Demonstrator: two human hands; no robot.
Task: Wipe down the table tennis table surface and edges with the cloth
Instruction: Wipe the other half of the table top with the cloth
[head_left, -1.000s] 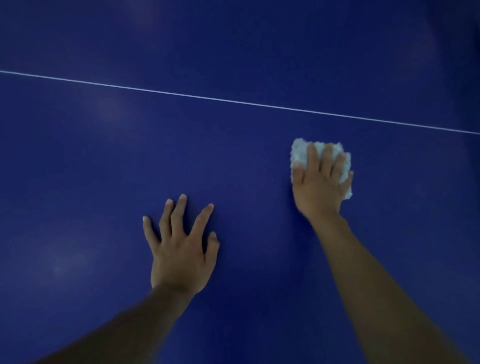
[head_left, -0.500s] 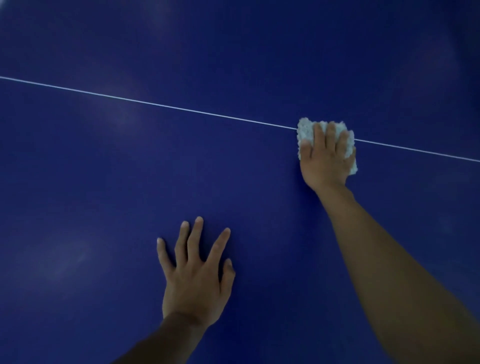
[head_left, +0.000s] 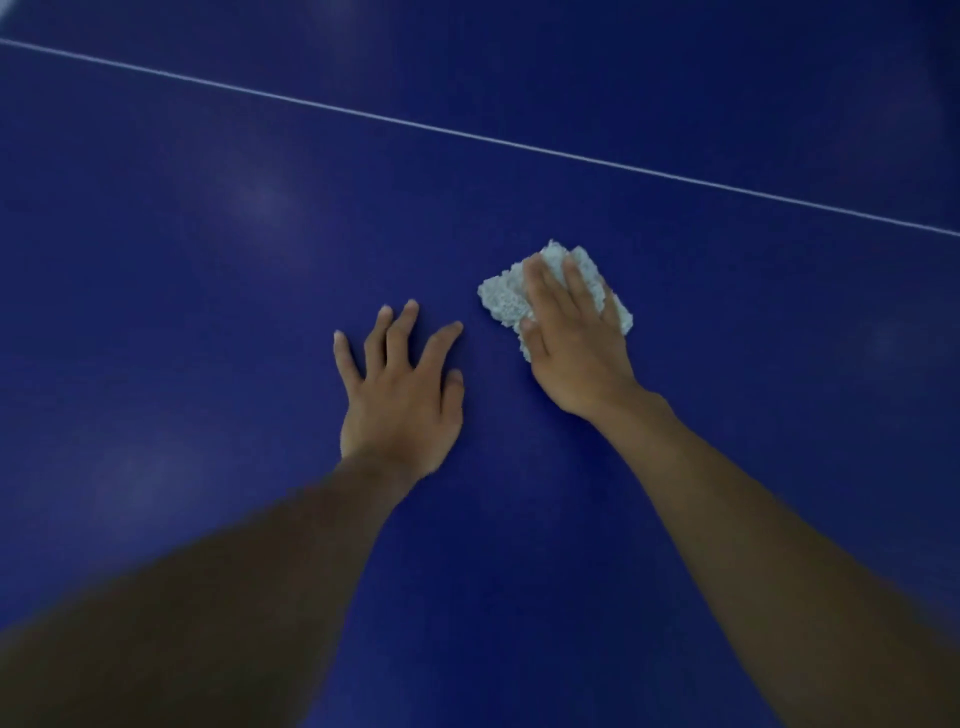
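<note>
The right hand (head_left: 576, 343) presses flat, fingers straight, on the cloth (head_left: 506, 299). The left hand (head_left: 402, 389) rests open, fingers spread, on the table (head_left: 208, 286).

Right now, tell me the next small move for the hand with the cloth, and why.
Probably slide the right hand forward, pressing the cloth toward the white line: it sits short of that line with bare table between, and the left hand lies flat beside it, bracing.

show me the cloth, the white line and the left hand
cloth (head_left: 501, 301): head view, its uncovered left part
white line (head_left: 519, 144): head view, middle of it
left hand (head_left: 402, 410): head view, back of the hand
</note>
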